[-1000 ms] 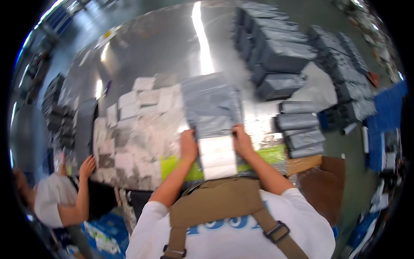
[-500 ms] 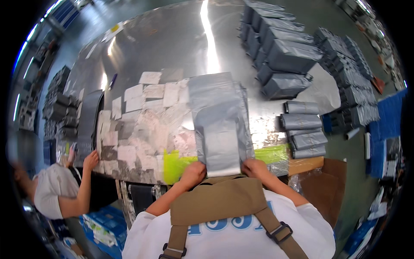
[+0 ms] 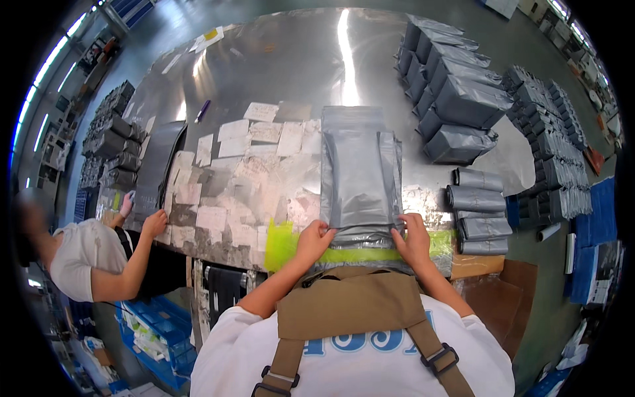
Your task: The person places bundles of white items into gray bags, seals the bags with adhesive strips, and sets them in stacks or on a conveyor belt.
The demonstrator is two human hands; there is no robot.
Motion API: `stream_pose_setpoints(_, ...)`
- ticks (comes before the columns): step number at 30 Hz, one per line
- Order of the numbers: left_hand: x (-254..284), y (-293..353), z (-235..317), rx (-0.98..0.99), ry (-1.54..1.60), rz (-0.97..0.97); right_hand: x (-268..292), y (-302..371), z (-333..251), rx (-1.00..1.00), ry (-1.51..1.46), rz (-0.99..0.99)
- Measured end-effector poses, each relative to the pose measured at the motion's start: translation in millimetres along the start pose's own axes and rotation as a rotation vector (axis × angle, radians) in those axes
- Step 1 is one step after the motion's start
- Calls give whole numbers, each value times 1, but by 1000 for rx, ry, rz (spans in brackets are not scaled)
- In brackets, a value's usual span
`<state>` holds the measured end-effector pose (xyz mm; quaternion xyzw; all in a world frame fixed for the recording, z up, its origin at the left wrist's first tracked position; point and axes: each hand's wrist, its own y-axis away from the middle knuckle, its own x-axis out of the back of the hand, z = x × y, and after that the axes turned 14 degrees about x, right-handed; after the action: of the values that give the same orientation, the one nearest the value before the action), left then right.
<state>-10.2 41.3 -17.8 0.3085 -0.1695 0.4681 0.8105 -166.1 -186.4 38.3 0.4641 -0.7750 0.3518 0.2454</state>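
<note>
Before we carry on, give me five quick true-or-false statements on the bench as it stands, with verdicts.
1. The left hand and right hand are at the near end of the flat grey plastic bags. True.
2. The rolled grey plastic bundles lie left of the flat bags. False: those bundles lie to their right.
3. A slim dark purple pen lies on the shiny metal table. True.
4. The bright yellow-green tape is at the table's far edge. False: the tape is at the near edge.
5. The person's bib is brown fabric. True.
</note>
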Motion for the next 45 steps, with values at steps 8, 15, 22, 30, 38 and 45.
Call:
stream_pose_setpoints(8,-10,3,9,24,-79,-18,-46,-11,-30,171,151,-230)
stream_pose_setpoints(15,-7,3,2,343,445,-274,-66,-19,-58,417,-60,-191)
stream_pose_setpoints(22,-2,-5,5,543,625,-303,-81,-23,-56,751,64,-124)
stream_pose_setpoints(30,14,-5,-8,399,478,-211,35,93,-1,7,-182,131)
stream_pose_setpoints(38,44,-1,-6,-829,-353,242,138,301,118,-392,704,-284)
stream_pose_setpoints(45,58,-38,21,-1274,-603,37,45,0,15,781,424,-239)
